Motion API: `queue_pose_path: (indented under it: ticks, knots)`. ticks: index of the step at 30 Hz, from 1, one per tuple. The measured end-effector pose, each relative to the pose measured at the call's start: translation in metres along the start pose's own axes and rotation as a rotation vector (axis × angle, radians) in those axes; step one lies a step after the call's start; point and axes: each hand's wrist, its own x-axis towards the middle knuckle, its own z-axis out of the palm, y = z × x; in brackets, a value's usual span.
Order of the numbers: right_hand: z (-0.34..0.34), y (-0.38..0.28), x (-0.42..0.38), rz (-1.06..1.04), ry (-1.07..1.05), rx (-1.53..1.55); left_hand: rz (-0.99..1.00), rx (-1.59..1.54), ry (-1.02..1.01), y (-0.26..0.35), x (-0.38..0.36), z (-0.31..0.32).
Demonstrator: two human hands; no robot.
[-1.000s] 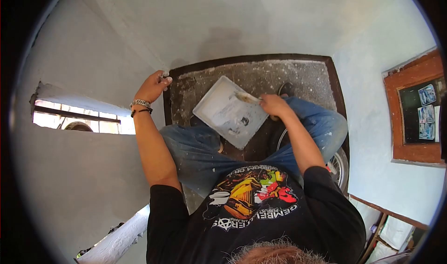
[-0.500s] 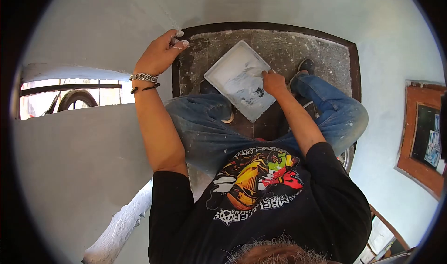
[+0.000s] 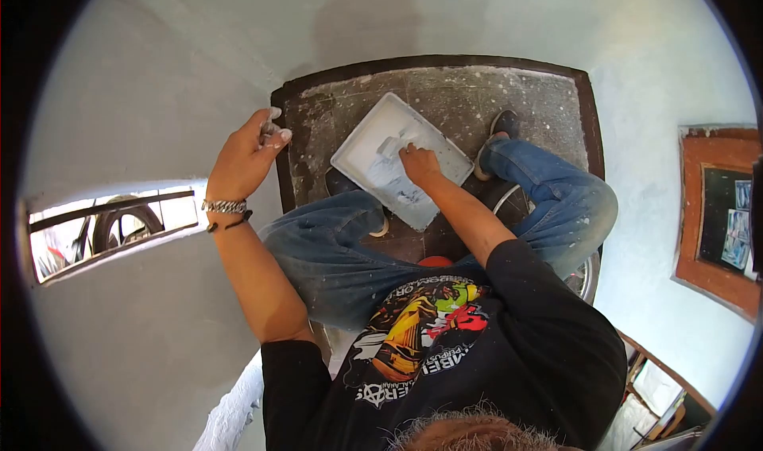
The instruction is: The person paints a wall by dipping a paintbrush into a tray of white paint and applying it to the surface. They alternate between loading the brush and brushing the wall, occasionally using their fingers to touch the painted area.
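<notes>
Since half a second ago the right hand [image 3: 419, 166] has moved from the tray's right side in towards its middle, taking its tool [image 3: 390, 147] with it. The left hand [image 3: 248, 155] is held out to the side as before.

Two hands are at work, with one tray [image 3: 362, 135] and one tool. There are two shoes: the right shoe [image 3: 505, 123] in plain sight, the left shoe [image 3: 338, 182] partly hidden by the tray. Two bracelets [image 3: 226, 207] circle the left wrist, a silver chain and a dark band.

The tray is shallow, rectangular and off-white with a raised rim; white paste coats it, streaked with grey. The tool's showing end is flat, pale grey and smeared; its kind is hard to tell.

The tray lies slantwise between the knees, its long axis running from upper left to lower right of the view, one corner towards the far wall [image 3: 477, 14]. What bears it is hidden. The tool's end lies over the tray and points to the upper left, away from the grip.

The right hand is closed around the tool. The left is half open near the room's corner, fingers curled, thumb apart, tips white; whether it touches the wall I cannot tell.
</notes>
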Motion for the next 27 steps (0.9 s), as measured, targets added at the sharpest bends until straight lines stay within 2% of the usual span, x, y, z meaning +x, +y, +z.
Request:
queue_pose_path:
  ticks: [5,8,11,14,17,20,23,27]
  knots:
    - [-0.011,0.008,-0.010,-0.001,-0.065,0.071,-0.070,0.029,-0.011,-0.004,-0.001,0.002]
    - [-0.026,0.020,-0.020,0.134,-0.108,0.340,-0.120,0.057,-0.055,-0.008,0.002,0.000]
    - [0.021,0.051,-0.007,0.211,-0.207,0.500,-0.102,0.021,-0.059,-0.011,0.005,0.001]
    - [0.052,0.069,-0.012,0.342,-0.257,0.533,-0.036,0.017,-0.014,-0.003,0.006,0.005]
    - [0.050,0.073,-0.023,0.309,-0.204,0.515,-0.019,0.049,-0.038,-0.005,0.013,0.006]
    - [0.019,0.068,-0.037,0.278,-0.146,0.520,-0.004,-0.007,-0.034,-0.010,0.016,0.008]
    - [0.033,0.080,-0.031,0.203,-0.104,0.517,0.005,-0.050,-0.053,-0.014,0.022,0.011]
    - [0.025,0.081,-0.037,0.255,-0.206,0.427,-0.021,-0.007,-0.069,-0.009,0.024,0.013]
